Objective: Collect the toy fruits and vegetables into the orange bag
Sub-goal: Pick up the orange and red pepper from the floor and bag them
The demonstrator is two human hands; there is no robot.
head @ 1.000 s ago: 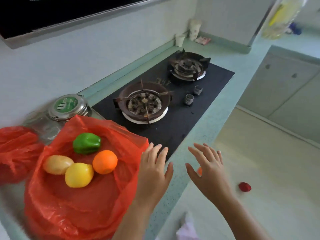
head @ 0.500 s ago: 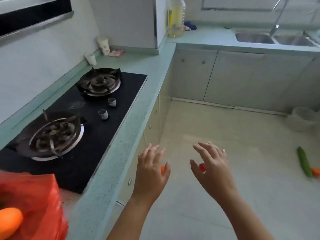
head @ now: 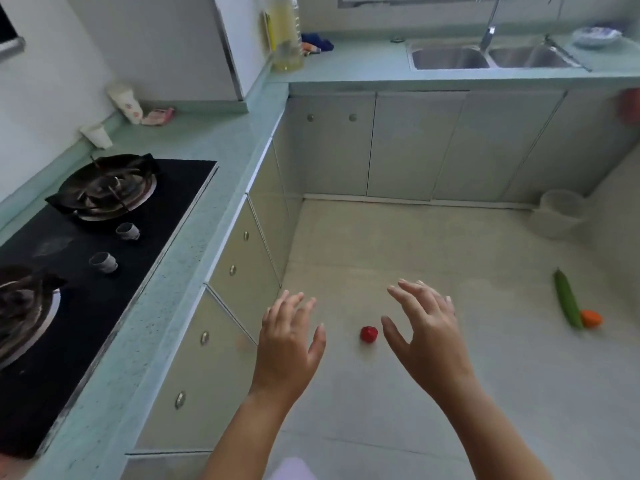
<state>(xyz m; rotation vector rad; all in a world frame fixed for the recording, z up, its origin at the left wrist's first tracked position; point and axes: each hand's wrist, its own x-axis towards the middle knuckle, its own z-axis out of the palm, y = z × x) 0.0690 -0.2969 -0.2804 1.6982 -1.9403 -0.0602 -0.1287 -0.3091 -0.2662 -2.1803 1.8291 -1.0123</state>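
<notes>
A small red toy fruit (head: 368, 333) lies on the pale kitchen floor, seen between my two hands. My left hand (head: 289, 344) is raised with its fingers spread and holds nothing. My right hand (head: 427, 334) is also open, fingers curved, just right of the red fruit in the picture. Farther right on the floor a green toy cucumber (head: 568, 299) lies next to a small orange toy vegetable (head: 591, 318). The orange bag is out of view.
A green countertop (head: 194, 188) with a black gas hob (head: 104, 244) runs along my left, cabinet doors below. Across the room are a steel double sink (head: 485, 57), an oil bottle (head: 285, 32) and a white bucket (head: 559, 218) on the floor.
My view has swung right, away from the orange bag with its fruits, towards the floor. Both hands stayed open in front of me; the cucumber and orange vegetable came into view.
</notes>
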